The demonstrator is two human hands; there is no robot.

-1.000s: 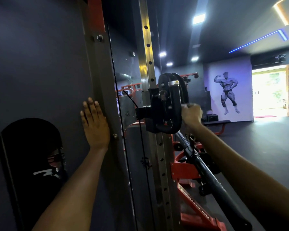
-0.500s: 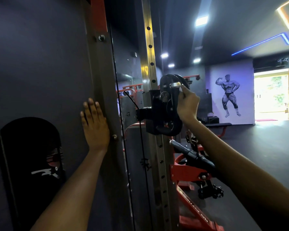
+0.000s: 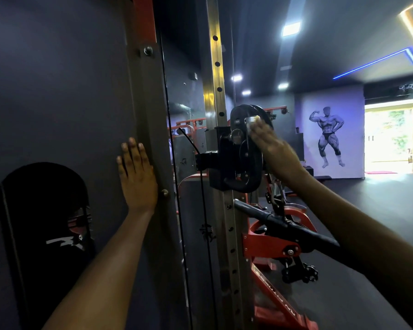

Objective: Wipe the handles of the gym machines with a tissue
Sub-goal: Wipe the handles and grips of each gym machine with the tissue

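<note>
Chrome end: the metal tip [image 3: 252, 119] of the black handle [image 3: 249, 160] is where the right fingers [image 3: 260, 133] rest; they are blurred, so whether they are clenched or released cannot be told.
Tissue: not discernible; the blur at the fingers hides it.
Right hand: the right hand [image 3: 275, 151] lies against the upper part of the handle, arm reaching in from the lower right.
Handle: mounted on a black bracket [image 3: 221, 163] on the drilled steel upright [image 3: 218, 75], beside a black weight plate [image 3: 264, 115].
Left fingers: the left fingers [image 3: 131, 153] are straight and released, holding nothing.
Left hand: the left hand [image 3: 137, 177] presses flat against the dark wall panel [image 3: 57, 91], touching the brown post [image 3: 150, 115].
Below: a black padded bar [image 3: 284, 225] on a red frame [image 3: 267, 244].
Background: a bodybuilder mural [image 3: 328, 136] on the far wall.
</note>
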